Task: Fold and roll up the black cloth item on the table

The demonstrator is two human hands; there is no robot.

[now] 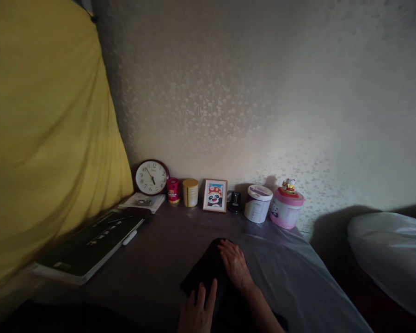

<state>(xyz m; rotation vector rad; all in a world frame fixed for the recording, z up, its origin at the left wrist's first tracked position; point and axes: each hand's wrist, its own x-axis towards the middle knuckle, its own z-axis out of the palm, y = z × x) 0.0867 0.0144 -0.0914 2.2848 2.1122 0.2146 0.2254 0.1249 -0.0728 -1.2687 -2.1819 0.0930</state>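
Note:
A piece of black cloth point(208, 263) lies on the grey-covered table in front of me, its exact kind too dark to make out. My left hand point(198, 307) rests on its near left part with fingers stretched and spread. Farther up, my right hand point(235, 263) lies flat over the cloth's far right edge, fingers extended. Neither hand grips anything that shows. The lower part of the cloth, by my right forearm, runs into shadow.
Along the wall stand a round clock point(152, 177), a red can point(173, 190), a yellow canister point(190, 193), a framed panda picture point(215, 195), a small black object point(235, 202), a white tub point(259, 204) and a pink tub point(286, 210) with a figurine point(289, 185). A green-covered book point(97, 240) lies left.

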